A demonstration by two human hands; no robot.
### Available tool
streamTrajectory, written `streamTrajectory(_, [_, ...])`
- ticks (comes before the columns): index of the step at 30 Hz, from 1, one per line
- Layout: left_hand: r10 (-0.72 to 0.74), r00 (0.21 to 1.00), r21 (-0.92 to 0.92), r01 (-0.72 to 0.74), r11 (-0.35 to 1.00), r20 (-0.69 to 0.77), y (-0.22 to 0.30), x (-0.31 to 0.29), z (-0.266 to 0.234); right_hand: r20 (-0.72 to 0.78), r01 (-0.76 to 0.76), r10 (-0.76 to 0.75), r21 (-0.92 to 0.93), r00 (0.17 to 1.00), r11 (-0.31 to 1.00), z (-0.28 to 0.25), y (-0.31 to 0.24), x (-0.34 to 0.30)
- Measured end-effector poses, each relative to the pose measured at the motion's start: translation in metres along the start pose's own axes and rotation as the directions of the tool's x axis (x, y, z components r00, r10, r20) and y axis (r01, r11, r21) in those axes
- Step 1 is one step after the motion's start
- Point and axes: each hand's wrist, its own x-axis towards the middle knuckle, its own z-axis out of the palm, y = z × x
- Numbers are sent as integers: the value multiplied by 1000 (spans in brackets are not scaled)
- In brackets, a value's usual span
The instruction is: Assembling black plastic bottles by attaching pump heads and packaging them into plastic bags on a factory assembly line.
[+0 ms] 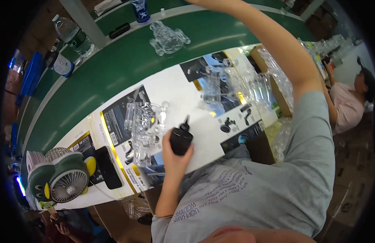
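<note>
My left hand (174, 156) is wrapped round a small black squeeze bottle (181, 141) with a pointed nozzle, held upright over the cardboard-covered worktop. Just left of it stands a cluster of clear, tube-like plastic or glass pieces (143, 129). My right arm stretches far forward across the table, and only the edge of my right hand (207, 3) shows at the top of the picture, its fingers cut off. Below that arm, more clear pieces (236, 83) are grouped on the right of the worktop. A separate clear piece with rounded lobes (168, 38) rests on the green conveyor belt (114, 56).
At the left stand a green cartoon-shaped fan (58, 178) and a black phone (108, 167). Beyond the belt are a water bottle (76, 38), a dark labelled bottle (60, 64) and a blue can (140, 11). An open carton (278, 93) holds bubble wrap. Another person (349, 101) sits at right.
</note>
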Motion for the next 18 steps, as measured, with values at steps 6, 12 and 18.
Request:
streamTrajectory(6, [-52,998,-157,59,986,46,4,4,6,125,87,-95,69,988,994,-30,-116,-213])
streamTrajectory(12, [74,989,-209,-46,977,128,34,-13,38,-52,234,-231,65,972,970,31,-169,-305])
streamTrajectory(18, [186,977,-115,-174,978,108,58,-26,67,-283,232,-218,17,934,973,59,-163,-303])
